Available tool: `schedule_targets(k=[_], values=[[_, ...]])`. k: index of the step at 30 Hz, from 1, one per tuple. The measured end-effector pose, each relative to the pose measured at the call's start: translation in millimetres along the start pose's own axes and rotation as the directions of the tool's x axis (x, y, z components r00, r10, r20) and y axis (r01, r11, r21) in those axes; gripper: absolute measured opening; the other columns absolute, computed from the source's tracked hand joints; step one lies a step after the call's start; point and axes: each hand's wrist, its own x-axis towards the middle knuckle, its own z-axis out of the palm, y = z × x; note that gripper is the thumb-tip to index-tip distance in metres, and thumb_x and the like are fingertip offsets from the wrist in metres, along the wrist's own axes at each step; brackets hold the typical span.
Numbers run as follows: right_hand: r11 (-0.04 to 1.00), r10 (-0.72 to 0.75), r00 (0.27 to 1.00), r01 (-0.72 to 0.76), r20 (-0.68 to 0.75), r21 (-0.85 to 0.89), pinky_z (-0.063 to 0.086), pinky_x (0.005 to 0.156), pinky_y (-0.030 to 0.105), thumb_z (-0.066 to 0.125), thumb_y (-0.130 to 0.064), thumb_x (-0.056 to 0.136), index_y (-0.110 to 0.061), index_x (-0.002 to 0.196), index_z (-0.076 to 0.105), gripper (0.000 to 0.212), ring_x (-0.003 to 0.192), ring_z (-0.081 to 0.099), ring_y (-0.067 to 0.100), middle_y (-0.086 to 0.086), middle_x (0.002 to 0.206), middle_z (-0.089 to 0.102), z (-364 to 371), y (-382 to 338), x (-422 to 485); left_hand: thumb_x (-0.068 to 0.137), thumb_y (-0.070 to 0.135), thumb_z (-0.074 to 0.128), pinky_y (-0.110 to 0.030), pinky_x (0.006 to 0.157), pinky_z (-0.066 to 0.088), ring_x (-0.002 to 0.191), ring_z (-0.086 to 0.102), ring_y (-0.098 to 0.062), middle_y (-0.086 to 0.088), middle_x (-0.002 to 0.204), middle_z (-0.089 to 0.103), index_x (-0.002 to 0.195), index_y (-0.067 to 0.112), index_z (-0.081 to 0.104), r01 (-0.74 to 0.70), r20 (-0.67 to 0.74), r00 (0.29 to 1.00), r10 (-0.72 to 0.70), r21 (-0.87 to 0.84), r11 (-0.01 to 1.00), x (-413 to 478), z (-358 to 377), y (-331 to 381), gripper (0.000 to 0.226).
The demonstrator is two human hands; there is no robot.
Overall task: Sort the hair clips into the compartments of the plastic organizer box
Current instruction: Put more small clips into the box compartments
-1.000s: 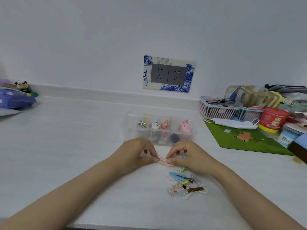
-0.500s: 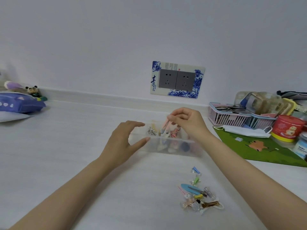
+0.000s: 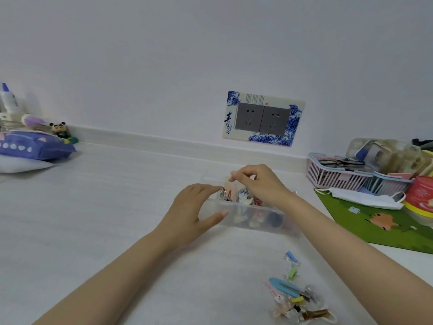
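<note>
Hovering right hand (image 3: 257,181) above organizer box (image 3: 257,221), pink clip (image 3: 229,191) beneath.

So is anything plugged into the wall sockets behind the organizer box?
No: both grey wall sockets show bare holes, with no plug or cable in them, on the wall behind the organizer box.

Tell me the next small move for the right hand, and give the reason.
Probably let go and draw the right hand back toward the loose clips. Its fingertips sit over the organizer box, above a pink clip standing in a compartment, while the left hand steadies the box wall. Many clips remain unsorted.
</note>
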Motion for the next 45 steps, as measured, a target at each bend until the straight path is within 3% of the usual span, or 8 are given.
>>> schedule_targets(k=[6, 14, 18, 22, 30, 34, 40, 45], values=[[0.981, -0.048, 0.993, 0.068, 0.107, -0.184, 0.038, 0.096, 0.032, 0.034, -0.052, 0.094, -0.031, 0.087, 0.074, 0.045, 0.110, 0.049, 0.007, -0.010, 0.110, 0.059, -0.5, 6.6, -13.4, 0.079, 0.075, 0.027, -0.032, 0.111, 0.025, 0.129, 0.034, -0.010, 0.009, 0.134, 0.047, 0.134, 0.039, 0.045, -0.012, 0.057, 0.998, 0.009, 0.055, 0.998, 0.2, 5.8, -0.5, 0.068], [0.995, -0.067, 0.998, 0.066, 0.007, 0.069, 0.046, 0.079, 0.021, 0.054, -0.032, 0.090, -0.022, 0.091, 0.073, 0.021, 0.090, 0.063, 0.007, -0.007, 0.097, 0.071, -40.7, -3.9, -76.1, 0.087, 0.049, 0.050, -0.025, 0.104, 0.034, 0.121, 0.045, -0.007, 0.010, 0.122, 0.058, 0.119, 0.026, 0.060, -0.173, -0.078, 0.982, 0.172, -0.002, 0.985, -8.8, 0.5, 28.3, 0.040], [0.990, 0.037, 0.993, -0.052, 0.114, 0.131, 0.046, 0.061, 0.015, 0.066, -0.021, 0.083, -0.015, 0.083, 0.074, 0.010, 0.067, 0.061, 0.006, 0.002, 0.078, 0.073, -60.8, 9.8, -117.8, 0.087, 0.050, 0.052, -0.020, 0.091, 0.041, 0.106, 0.052, 0.000, 0.015, 0.110, 0.062, 0.108, 0.029, 0.064, -0.215, 0.111, 0.968, 0.225, -0.099, 0.972, -12.2, 12.8, 55.4, 0.031], [0.983, 0.171, 0.976, -0.178, 0.133, 0.038, 0.041, 0.063, 0.009, 0.074, -0.029, 0.077, -0.026, 0.083, 0.076, 0.007, 0.068, 0.055, 0.002, -0.002, 0.086, 0.074, -58.7, 39.2, -136.5, 0.086, 0.052, 0.055, -0.017, 0.078, 0.046, 0.103, 0.050, 0.004, 0.020, 0.110, 0.060, 0.108, 0.036, 0.064, -0.127, 0.339, 0.926, 0.163, -0.126, 0.984, -10.6, 28.7, 74.6, 0.029], [0.987, 0.153, 0.962, -0.162, 0.224, 0.020, 0.036, 0.058, 0.010, 0.075, -0.022, 0.077, -0.022, 0.088, 0.075, 0.011, 0.061, 0.044, 0.001, 0.001, 0.076, 0.067, -52.0, 51.1, -144.9, 0.073, 0.054, 0.069, -0.011, 0.061, 0.038, 0.078, 0.055, -0.001, 0.018, 0.081, 0.060, 0.092, 0.034, 0.071, -0.013, 0.399, 0.916, 0.052, -0.100, 0.995, 1.9, 49.0, 112.2, 0.027], [0.982, 0.170, 0.970, -0.182, 0.173, 0.055, 0.037, 0.058, 0.007, 0.077, -0.019, 0.075, -0.017, 0.080, 0.072, 0.007, 0.059, 0.050, -0.004, -0.015, 0.067, 0.066, -57.5, 55.3, -148.5, 0.073, 0.045, 0.074, -0.011, 0.055, 0.038, 0.062, 0.051, -0.001, 0.017, 0.071, 0.062, 0.085, 0.029, 0.074, 0.038, 0.477, 0.878, 0.046, -0.165, 0.986, 8.8, 58.9, 114.2, 0.019], [0.953, 0.192, 0.971, -0.220, 0.144, 0.209, 0.042, 0.054, 0.011, 0.076, -0.012, 0.074, -0.013, 0.075, 0.068, 0.009, 0.053, 0.055, 0.001, -0.010, 0.058, 0.066, -60.3, 48.9, -147.7, 0.075, 0.038, 0.075, -0.016, 0.055, 0.039, 0.054, 0.049, 0.000, 0.011, 0.070, 0.071, 0.078, 0.023, 0.074, 0.129, 0.418, 0.908, -0.030, -0.210, 0.969, 10.6, 53.0, 86.5, 0.016], [0.933, 0.117, 0.984, -0.063, -0.131, 0.355, 0.040, 0.050, 0.008, 0.073, -0.004, 0.075, -0.008, 0.078, 0.066, 0.008, 0.056, 0.057, 0.003, -0.008, 0.065, 0.068, -70.4, 26.7, -115.4, 0.077, 0.034, 0.074, -0.019, 0.056, 0.042, 0.056, 0.050, -0.004, 0.003, 0.073, 0.074, 0.078, 0.020, 0.074, 0.187, 0.379, 0.924, -0.052, -0.327, 0.926, 6.0, 45.2, 72.5, 0.013]])
